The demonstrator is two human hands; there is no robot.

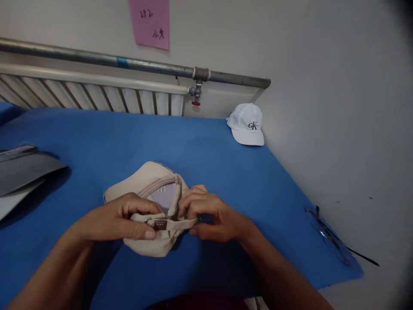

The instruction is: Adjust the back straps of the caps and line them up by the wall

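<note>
A beige baseball cap (pixel 142 247) lies tipped over near the front of the blue table, its inside facing up and its brim pointing away to the left. My left hand (pixel 119 217) pinches the back strap between thumb and fingers, close to a buckle and a small dark label (pixel 160 224). On the other side my right hand (pixel 213 213) is closed on the right end of the strap, fingertips at the cap's rim. Part of the cap is hidden behind both hands.
A white cap (pixel 247 125) with dark letters stands at the table's back right corner. Eyeglasses (pixel 329 234) lie at the right edge. Grey caps or brims (pixel 29 172) sit at left. Behind the blue table (pixel 129 137) are a radiator (pixel 97 97) and a pipe (pixel 155 66).
</note>
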